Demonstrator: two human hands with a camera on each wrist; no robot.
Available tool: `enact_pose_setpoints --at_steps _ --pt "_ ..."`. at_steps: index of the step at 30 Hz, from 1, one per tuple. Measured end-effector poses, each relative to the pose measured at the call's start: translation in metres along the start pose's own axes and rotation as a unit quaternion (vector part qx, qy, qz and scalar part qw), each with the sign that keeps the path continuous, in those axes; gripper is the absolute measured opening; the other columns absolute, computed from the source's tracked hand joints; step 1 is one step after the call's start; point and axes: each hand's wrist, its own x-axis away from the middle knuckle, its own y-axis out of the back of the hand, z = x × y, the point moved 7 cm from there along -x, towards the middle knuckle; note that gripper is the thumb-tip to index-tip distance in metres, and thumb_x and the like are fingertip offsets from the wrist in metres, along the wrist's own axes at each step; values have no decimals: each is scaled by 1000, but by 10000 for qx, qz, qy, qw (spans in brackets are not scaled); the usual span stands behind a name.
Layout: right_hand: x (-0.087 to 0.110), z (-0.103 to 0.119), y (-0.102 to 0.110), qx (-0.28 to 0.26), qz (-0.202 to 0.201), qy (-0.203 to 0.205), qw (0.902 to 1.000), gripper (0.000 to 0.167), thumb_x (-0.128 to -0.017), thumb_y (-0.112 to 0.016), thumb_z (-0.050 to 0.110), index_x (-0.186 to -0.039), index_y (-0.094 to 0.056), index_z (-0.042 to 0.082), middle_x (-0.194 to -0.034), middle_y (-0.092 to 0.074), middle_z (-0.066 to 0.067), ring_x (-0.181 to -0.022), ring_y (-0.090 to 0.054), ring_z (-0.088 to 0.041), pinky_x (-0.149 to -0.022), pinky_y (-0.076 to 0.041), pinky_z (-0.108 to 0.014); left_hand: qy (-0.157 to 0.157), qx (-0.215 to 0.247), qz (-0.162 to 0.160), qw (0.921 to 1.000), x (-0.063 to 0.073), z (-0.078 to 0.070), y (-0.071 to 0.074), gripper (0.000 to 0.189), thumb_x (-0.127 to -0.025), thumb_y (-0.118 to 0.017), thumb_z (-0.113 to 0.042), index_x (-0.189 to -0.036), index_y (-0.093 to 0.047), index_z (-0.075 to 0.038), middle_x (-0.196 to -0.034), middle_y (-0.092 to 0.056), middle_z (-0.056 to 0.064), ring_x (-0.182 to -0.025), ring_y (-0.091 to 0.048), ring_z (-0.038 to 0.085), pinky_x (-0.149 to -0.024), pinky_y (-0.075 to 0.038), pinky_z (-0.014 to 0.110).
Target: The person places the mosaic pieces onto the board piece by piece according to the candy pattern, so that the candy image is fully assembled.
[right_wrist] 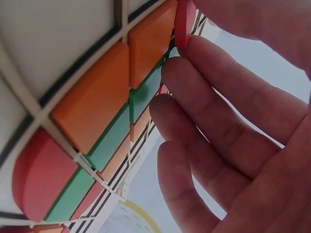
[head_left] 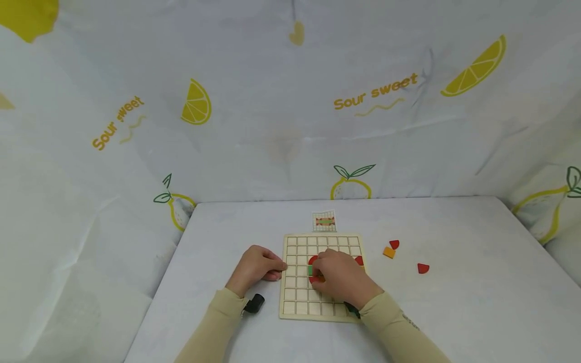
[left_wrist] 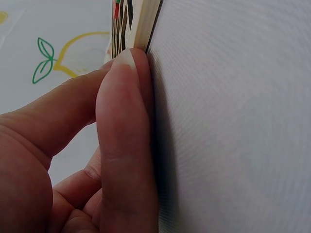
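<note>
A pale wooden grid board (head_left: 301, 307) lies on the table, and colored pieces fill part of its middle. My left hand (head_left: 259, 262) pinches the board's left edge between thumb and index finger, as the left wrist view shows up close. Over the middle of the board, my right hand (head_left: 338, 275) pinches a red piece (right_wrist: 182, 24) between thumb and index finger; it appears nearly edge-on there. Orange pieces (right_wrist: 97, 97), green strips (right_wrist: 73, 194) and a rounded red piece (right_wrist: 41, 174) sit in the grid cells beside my fingers. The hand hides part of this pattern in the head view.
Behind the board stands a small pattern card (head_left: 324, 222). To the right lie an orange square (head_left: 389, 252), a red rounded piece (head_left: 394, 244) close by it, and another red piece (head_left: 423, 268). A lemon-printed cloth (head_left: 272, 101) hangs behind the white table (head_left: 476, 302).
</note>
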Motion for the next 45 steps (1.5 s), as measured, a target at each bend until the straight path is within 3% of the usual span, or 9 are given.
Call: enact_pose_setpoints --at_steps 9,25,31,37,45 --pt "0 2 -1 179 -195 156 9995 18 -85 -90 25 -77 -74 21 -74 -59 14 -74 -48 -6 -64 -45 -24 42 29 33 10000 0 1 -1 19 -86 -91 -20 -92 -80 -6 -75 -78 4 -64 -72 8 -63 -63 22" --pt "-1 4 -3 387 -126 187 9990 20 -85 -89 25 -75 -72 22 -76 -60 13 -75 -50 -8 -67 -48 -27 37 -32 24 10000 -1 1 -1 19 -87 -91 -22 -92 -81 -8 -77 -79 4 -65 -72 8 -64 -63 22" --pt "0 -2 0 167 -92 94 9998 21 -88 -89 30 -77 -74 23 -75 -56 14 -75 -48 -7 -66 -45 -25 43 -18 21 10000 -2 3 -1 19 -87 -91 -21 -93 -80 -6 -77 -79 5 -65 -73 8 -64 -63 23" --pt "0 -37 19 -147 -131 -654 9977 19 -92 -86 32 -82 -75 22 -80 -62 10 -77 -53 -8 -69 -52 -28 109 21 -5 9999 -1 2 0 19 -88 -91 -20 -94 -80 -5 -79 -79 6 -65 -73 9 -64 -63 22" --pt "23 -121 56 -229 -539 -1800 9819 21 -97 -81 31 -100 -82 10 -96 -75 -4 -90 -66 -23 -84 -63 -47 82 18 32 10000 2 1 -2 21 -87 -92 -20 -94 -79 -5 -77 -78 6 -63 -71 8 -63 -62 22"
